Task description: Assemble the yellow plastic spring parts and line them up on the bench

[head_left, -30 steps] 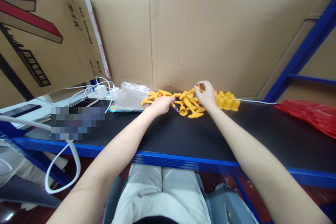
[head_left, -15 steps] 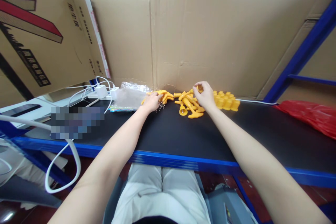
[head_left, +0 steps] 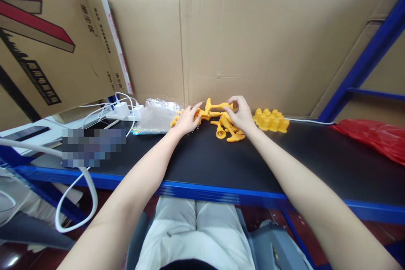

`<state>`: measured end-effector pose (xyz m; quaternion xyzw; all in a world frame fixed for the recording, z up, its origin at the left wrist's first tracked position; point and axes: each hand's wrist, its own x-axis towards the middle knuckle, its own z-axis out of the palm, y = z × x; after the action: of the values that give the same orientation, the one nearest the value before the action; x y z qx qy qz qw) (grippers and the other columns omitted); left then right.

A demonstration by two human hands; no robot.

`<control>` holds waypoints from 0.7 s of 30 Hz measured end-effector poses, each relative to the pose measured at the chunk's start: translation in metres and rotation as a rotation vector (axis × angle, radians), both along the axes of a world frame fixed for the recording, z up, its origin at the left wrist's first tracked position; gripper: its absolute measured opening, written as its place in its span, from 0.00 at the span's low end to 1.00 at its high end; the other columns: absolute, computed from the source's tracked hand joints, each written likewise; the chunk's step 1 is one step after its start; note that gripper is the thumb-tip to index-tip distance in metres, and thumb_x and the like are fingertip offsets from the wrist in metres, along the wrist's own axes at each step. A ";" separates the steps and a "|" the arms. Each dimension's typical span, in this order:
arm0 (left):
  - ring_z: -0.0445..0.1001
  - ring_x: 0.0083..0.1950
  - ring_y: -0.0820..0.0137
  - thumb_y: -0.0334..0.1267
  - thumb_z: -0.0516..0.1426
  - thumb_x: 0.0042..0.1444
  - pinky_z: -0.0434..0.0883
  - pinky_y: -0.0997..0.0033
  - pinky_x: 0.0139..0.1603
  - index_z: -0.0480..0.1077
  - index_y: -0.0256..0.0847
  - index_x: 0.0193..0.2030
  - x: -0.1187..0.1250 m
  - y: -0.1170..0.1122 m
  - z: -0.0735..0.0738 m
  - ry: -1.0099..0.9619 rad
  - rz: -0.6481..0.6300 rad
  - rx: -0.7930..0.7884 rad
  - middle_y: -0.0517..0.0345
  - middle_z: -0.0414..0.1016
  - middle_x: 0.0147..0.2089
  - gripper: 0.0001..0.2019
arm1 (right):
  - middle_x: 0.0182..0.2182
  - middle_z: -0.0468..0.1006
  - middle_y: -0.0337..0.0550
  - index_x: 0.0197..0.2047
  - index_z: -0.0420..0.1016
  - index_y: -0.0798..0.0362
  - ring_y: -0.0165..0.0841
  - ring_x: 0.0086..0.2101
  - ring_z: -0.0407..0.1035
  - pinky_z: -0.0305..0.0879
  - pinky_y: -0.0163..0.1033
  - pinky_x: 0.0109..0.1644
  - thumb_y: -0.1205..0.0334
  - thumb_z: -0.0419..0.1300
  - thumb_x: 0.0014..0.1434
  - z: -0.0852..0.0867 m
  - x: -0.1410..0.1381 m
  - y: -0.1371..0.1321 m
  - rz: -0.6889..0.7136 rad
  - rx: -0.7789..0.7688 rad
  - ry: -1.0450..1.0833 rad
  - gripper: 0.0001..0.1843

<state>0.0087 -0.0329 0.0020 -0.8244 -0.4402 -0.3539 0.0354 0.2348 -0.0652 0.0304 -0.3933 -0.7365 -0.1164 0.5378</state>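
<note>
My right hand [head_left: 243, 114] pinches a yellow T-handled plastic piece [head_left: 218, 106] by its flared cup end. The piece lies nearly level, its crossbar pointing left, towards my other hand. Below it is a loose pile of similar yellow T-handled pieces [head_left: 236, 138], one with its cup mouth facing me. My left hand [head_left: 187, 121] has its fingers apart, over more yellow pieces [head_left: 174, 121] on the left, which it partly hides. Small thin metal curls [head_left: 198, 128] show beside that hand; their kind is too small to tell.
Yellow cup-shaped pieces [head_left: 272, 120] stand in a tight cluster on the black tabletop [head_left: 209, 164], right of the pile. Clear plastic bags [head_left: 155, 118], white chargers [head_left: 122, 110] and cables lie left. A red bag [head_left: 373, 137] is far right; a cardboard wall [head_left: 253, 46] stands behind.
My right hand has lifted a T-handled piece off the pile, its crossbar now raised near my left hand. The left hand has shifted slightly right, its fingers more spread.
</note>
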 end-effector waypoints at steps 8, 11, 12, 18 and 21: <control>0.70 0.45 0.68 0.34 0.51 0.57 0.68 0.64 0.48 0.46 0.47 0.67 -0.001 -0.003 0.003 -0.071 -0.100 0.006 0.50 0.69 0.53 0.31 | 0.40 0.68 0.48 0.33 0.55 0.49 0.36 0.41 0.65 0.62 0.45 0.46 0.60 0.54 0.57 -0.001 -0.012 -0.007 0.153 -0.051 -0.020 0.08; 0.70 0.45 0.67 0.40 0.56 0.54 0.68 0.64 0.48 0.47 0.48 0.66 0.001 -0.009 0.006 -0.026 -0.121 -0.008 0.50 0.68 0.53 0.34 | 0.40 0.68 0.48 0.33 0.56 0.49 0.35 0.41 0.65 0.63 0.44 0.46 0.60 0.54 0.57 -0.001 -0.012 -0.009 0.186 -0.034 -0.043 0.07; 0.70 0.46 0.66 0.42 0.56 0.54 0.68 0.63 0.49 0.50 0.48 0.66 0.002 -0.011 0.007 -0.003 -0.131 -0.006 0.50 0.68 0.53 0.33 | 0.40 0.68 0.48 0.33 0.57 0.49 0.35 0.41 0.65 0.62 0.44 0.46 0.60 0.54 0.58 -0.001 -0.013 -0.010 0.192 -0.029 -0.062 0.07; 0.70 0.47 0.66 0.35 0.51 0.58 0.66 0.64 0.50 0.64 0.43 0.55 0.009 -0.013 0.009 -0.060 -0.006 0.089 0.52 0.72 0.47 0.17 | 0.43 0.72 0.51 0.43 0.64 0.52 0.39 0.44 0.67 0.60 0.46 0.49 0.56 0.52 0.60 -0.001 -0.012 -0.013 0.108 -0.034 -0.278 0.10; 0.72 0.44 0.66 0.36 0.53 0.55 0.67 0.67 0.47 0.67 0.44 0.52 0.011 -0.014 0.010 -0.030 0.021 0.105 0.54 0.74 0.45 0.16 | 0.44 0.74 0.52 0.50 0.66 0.54 0.41 0.46 0.67 0.57 0.47 0.50 0.56 0.51 0.61 -0.004 -0.008 -0.009 -0.009 -0.114 -0.412 0.16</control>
<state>0.0193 -0.0466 0.0117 -0.8114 -0.4302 -0.3883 0.0757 0.2263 -0.0744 0.0265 -0.3944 -0.8345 -0.1551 0.3521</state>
